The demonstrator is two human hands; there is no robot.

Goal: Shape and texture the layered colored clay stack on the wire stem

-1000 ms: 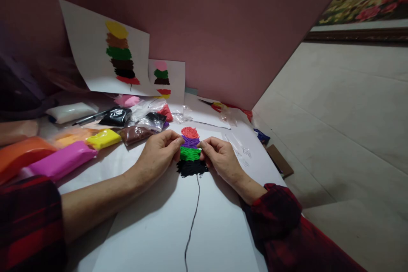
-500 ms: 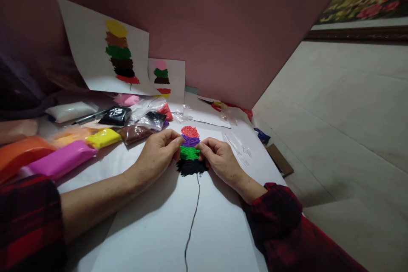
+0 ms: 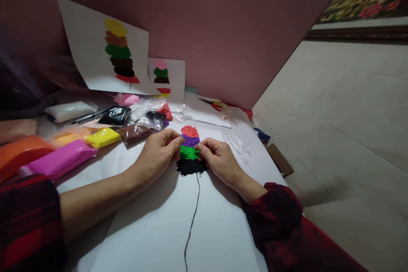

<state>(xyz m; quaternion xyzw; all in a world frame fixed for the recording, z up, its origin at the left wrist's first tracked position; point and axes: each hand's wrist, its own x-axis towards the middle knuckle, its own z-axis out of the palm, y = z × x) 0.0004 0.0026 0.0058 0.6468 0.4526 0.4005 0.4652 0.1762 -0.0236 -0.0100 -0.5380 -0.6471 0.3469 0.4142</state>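
On a white paper lies a stacked clay picture: a coral round top, a purple band, a green band and a wide black band. A wavy dark line runs from the black band down the sheet. My left hand is closed in a pinch at the left edge of the purple and green bands. Opposite it, my right hand pinches at their right edge. Whatever the fingertips hold is too small or hidden to make out.
Bagged clay lies at left: magenta, orange, yellow, brown and black. Two papers with similar pictures lean on the wall, one large, one small. Scissors and clear plastic tools lie farther right.
My right hand's fingertips have shifted very slightly left over the bands. My left hand and the clay picture look the same.
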